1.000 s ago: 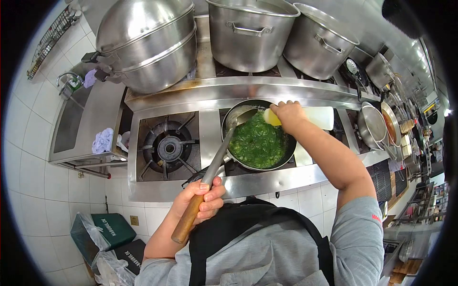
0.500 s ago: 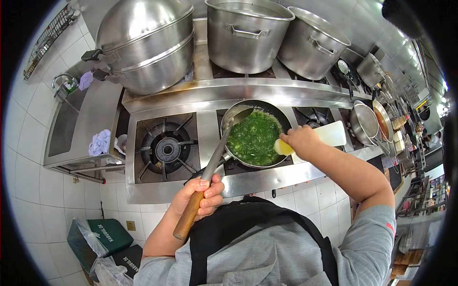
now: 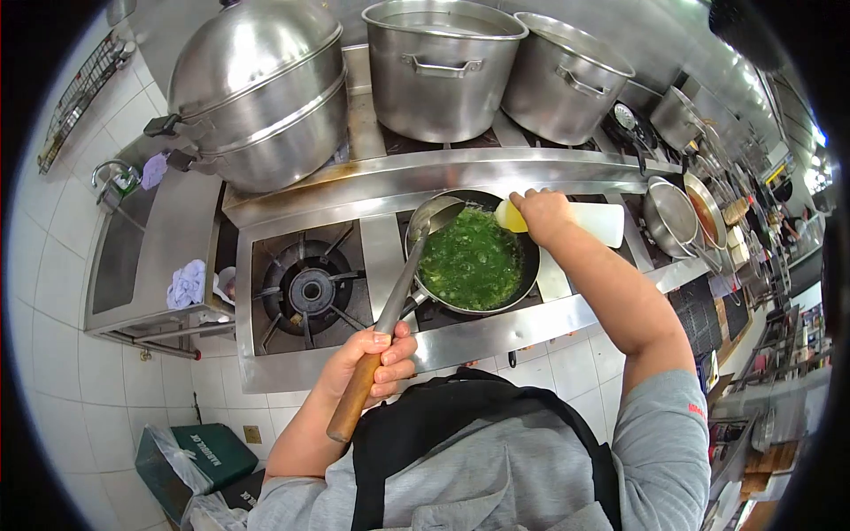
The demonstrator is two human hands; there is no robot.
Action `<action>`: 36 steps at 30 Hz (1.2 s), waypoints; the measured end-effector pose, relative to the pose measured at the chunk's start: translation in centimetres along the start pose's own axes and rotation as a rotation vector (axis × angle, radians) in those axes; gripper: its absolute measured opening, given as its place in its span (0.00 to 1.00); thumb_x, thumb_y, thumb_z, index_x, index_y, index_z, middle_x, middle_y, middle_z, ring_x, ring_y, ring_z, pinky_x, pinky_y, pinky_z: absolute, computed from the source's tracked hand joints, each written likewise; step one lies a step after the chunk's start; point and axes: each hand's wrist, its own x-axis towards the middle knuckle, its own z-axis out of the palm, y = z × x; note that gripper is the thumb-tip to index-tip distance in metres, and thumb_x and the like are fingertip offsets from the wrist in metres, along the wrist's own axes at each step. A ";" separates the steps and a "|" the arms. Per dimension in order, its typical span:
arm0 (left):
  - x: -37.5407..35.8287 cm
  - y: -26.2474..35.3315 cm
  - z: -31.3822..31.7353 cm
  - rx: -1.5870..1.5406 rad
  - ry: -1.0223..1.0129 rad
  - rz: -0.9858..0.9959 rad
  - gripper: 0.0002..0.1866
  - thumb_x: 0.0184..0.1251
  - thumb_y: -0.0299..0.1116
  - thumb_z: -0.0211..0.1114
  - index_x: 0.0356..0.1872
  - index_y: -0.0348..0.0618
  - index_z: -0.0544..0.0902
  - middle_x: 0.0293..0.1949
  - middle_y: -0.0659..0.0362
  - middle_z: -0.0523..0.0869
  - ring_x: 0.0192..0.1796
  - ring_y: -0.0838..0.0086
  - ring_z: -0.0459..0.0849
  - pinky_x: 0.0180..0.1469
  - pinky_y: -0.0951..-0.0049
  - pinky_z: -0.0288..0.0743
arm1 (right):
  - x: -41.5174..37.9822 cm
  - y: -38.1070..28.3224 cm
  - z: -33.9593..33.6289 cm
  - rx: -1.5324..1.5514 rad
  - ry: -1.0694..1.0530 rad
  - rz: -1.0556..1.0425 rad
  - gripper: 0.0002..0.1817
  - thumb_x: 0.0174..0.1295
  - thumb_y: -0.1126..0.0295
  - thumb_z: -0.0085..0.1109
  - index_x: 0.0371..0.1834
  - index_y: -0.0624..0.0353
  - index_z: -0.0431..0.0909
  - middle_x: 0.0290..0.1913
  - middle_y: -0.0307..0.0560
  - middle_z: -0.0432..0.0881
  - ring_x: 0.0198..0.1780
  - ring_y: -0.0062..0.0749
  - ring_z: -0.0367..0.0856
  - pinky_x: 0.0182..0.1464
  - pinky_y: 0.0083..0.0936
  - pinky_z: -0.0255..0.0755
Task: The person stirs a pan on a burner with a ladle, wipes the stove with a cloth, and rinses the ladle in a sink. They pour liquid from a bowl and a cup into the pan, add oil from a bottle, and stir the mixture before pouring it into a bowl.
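Observation:
My left hand [image 3: 370,365] is wrapped round the wooden handle of a long metal ladle [image 3: 397,296]. The ladle's bowl rests at the upper left rim of a black pan [image 3: 530,265], which holds green leafy food in liquid [image 3: 469,261]. Over the pan's upper right edge, my right hand [image 3: 543,215] grips a white bottle [image 3: 598,224] with a yellow end. The bottle lies nearly sideways, its yellow end toward the pan. Whether anything flows from it cannot be made out.
An unused burner [image 3: 312,288] lies left of the pan. Behind stand a domed steamer [image 3: 266,97] and two tall pots [image 3: 445,84] [image 3: 567,84]. Metal bowls [image 3: 670,217] are at the right. A cloth [image 3: 187,284] hangs at the left counter, above green bins [image 3: 208,451].
My right hand and the bottle have moved up and slightly left, from the pan's right side to its upper right edge. My left hand still holds the ladle.

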 end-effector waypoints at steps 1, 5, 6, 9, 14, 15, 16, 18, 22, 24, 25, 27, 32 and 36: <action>0.0 0.2 0.1 0.000 -0.002 -0.013 0.13 0.65 0.28 0.51 0.48 0.35 0.67 0.31 0.57 0.68 0.25 0.75 0.70 0.20 0.77 0.73 | -0.3 -0.2 -0.3 -0.002 -0.017 0.013 0.27 0.55 0.73 0.59 0.61 0.46 0.70 0.47 0.46 0.80 0.49 0.42 0.82 0.48 0.35 0.77; 0.2 1.0 0.3 0.124 0.041 -0.060 0.10 0.67 0.32 0.54 0.46 0.42 0.70 0.29 0.62 0.68 0.25 0.80 0.69 0.19 0.83 0.71 | -1.2 -0.2 0.5 0.009 -0.014 0.067 0.26 0.55 0.73 0.59 0.61 0.47 0.70 0.47 0.46 0.80 0.49 0.42 0.82 0.47 0.35 0.77; 0.2 1.2 0.3 0.145 0.047 -0.069 0.10 0.66 0.32 0.55 0.45 0.42 0.70 0.29 0.62 0.68 0.25 0.80 0.69 0.19 0.83 0.71 | -1.7 -0.3 0.8 0.012 -0.006 0.069 0.26 0.55 0.73 0.59 0.61 0.47 0.71 0.47 0.46 0.80 0.49 0.41 0.82 0.47 0.35 0.77; 0.4 1.8 0.2 0.183 0.066 -0.115 0.10 0.66 0.32 0.55 0.45 0.42 0.70 0.29 0.62 0.69 0.25 0.80 0.69 0.19 0.82 0.72 | -4.2 -1.1 0.1 0.011 -0.046 0.063 0.25 0.55 0.72 0.60 0.59 0.48 0.71 0.47 0.45 0.81 0.49 0.40 0.82 0.47 0.34 0.76; 0.9 2.7 -0.1 0.214 0.066 -0.190 0.10 0.65 0.32 0.56 0.45 0.43 0.70 0.29 0.62 0.69 0.25 0.80 0.69 0.20 0.82 0.72 | -7.8 -2.6 0.8 0.050 -0.105 -0.003 0.25 0.53 0.70 0.62 0.58 0.48 0.72 0.46 0.43 0.81 0.49 0.39 0.82 0.47 0.33 0.76; 1.0 2.9 -0.1 0.222 0.073 -0.198 0.10 0.65 0.32 0.56 0.45 0.42 0.70 0.29 0.62 0.69 0.25 0.80 0.69 0.20 0.82 0.72 | -8.2 -2.7 0.9 0.054 -0.114 0.013 0.25 0.53 0.70 0.62 0.58 0.48 0.72 0.46 0.43 0.81 0.49 0.39 0.82 0.47 0.33 0.76; 1.0 3.0 -0.1 0.223 0.072 -0.215 0.10 0.65 0.32 0.56 0.45 0.42 0.70 0.29 0.62 0.69 0.25 0.80 0.69 0.20 0.82 0.72 | -8.4 -2.6 1.0 0.049 -0.108 0.034 0.25 0.53 0.70 0.62 0.57 0.48 0.72 0.46 0.43 0.81 0.48 0.39 0.82 0.46 0.33 0.76; 1.1 3.3 -0.1 0.251 0.073 -0.209 0.10 0.65 0.32 0.57 0.45 0.43 0.71 0.29 0.62 0.70 0.25 0.80 0.69 0.20 0.82 0.71 | -8.3 -2.3 1.0 0.038 -0.090 0.072 0.25 0.53 0.69 0.62 0.57 0.47 0.73 0.45 0.43 0.81 0.47 0.39 0.83 0.44 0.34 0.77; 1.2 3.4 -0.1 0.249 0.058 -0.227 0.10 0.65 0.32 0.57 0.45 0.43 0.71 0.29 0.62 0.70 0.25 0.80 0.69 0.19 0.82 0.71 | -6.8 -0.7 2.1 0.000 0.039 0.252 0.25 0.56 0.73 0.57 0.59 0.44 0.72 0.40 0.44 0.81 0.42 0.37 0.83 0.40 0.32 0.77; 1.2 3.3 0.1 0.282 0.069 -0.210 0.10 0.64 0.32 0.58 0.45 0.44 0.71 0.29 0.62 0.70 0.25 0.80 0.69 0.19 0.81 0.71 | -6.5 -0.4 2.0 0.024 0.044 0.300 0.24 0.57 0.73 0.56 0.59 0.44 0.72 0.41 0.45 0.81 0.43 0.39 0.83 0.41 0.33 0.78; 1.2 3.2 0.2 0.284 0.069 -0.218 0.10 0.64 0.32 0.58 0.45 0.44 0.71 0.29 0.62 0.70 0.25 0.80 0.69 0.19 0.81 0.71 | -6.5 -0.3 1.9 0.067 0.042 0.333 0.24 0.57 0.73 0.56 0.59 0.44 0.72 0.42 0.45 0.82 0.44 0.39 0.83 0.41 0.33 0.78; 1.3 3.0 0.5 0.371 0.096 -0.186 0.10 0.63 0.31 0.58 0.44 0.44 0.73 0.27 0.62 0.70 0.24 0.80 0.69 0.19 0.81 0.71 | -6.8 -0.5 2.0 0.114 0.029 0.383 0.24 0.58 0.73 0.55 0.59 0.44 0.71 0.43 0.46 0.82 0.45 0.41 0.83 0.42 0.34 0.78; 2.0 2.6 -0.1 0.416 0.094 -0.181 0.10 0.65 0.30 0.56 0.45 0.40 0.73 0.28 0.61 0.69 0.24 0.78 0.70 0.19 0.79 0.74 | -10.5 -1.6 2.0 0.144 -0.034 0.345 0.25 0.57 0.74 0.56 0.60 0.43 0.72 0.42 0.45 0.82 0.45 0.40 0.83 0.41 0.34 0.78; 2.8 1.2 -0.3 0.509 0.179 -0.149 0.09 0.63 0.30 0.58 0.43 0.43 0.74 0.26 0.61 0.72 0.24 0.77 0.73 0.18 0.78 0.73 | -14.0 -2.3 3.1 0.195 -0.077 0.289 0.22 0.56 0.72 0.59 0.56 0.47 0.72 0.45 0.46 0.81 0.46 0.40 0.83 0.44 0.34 0.78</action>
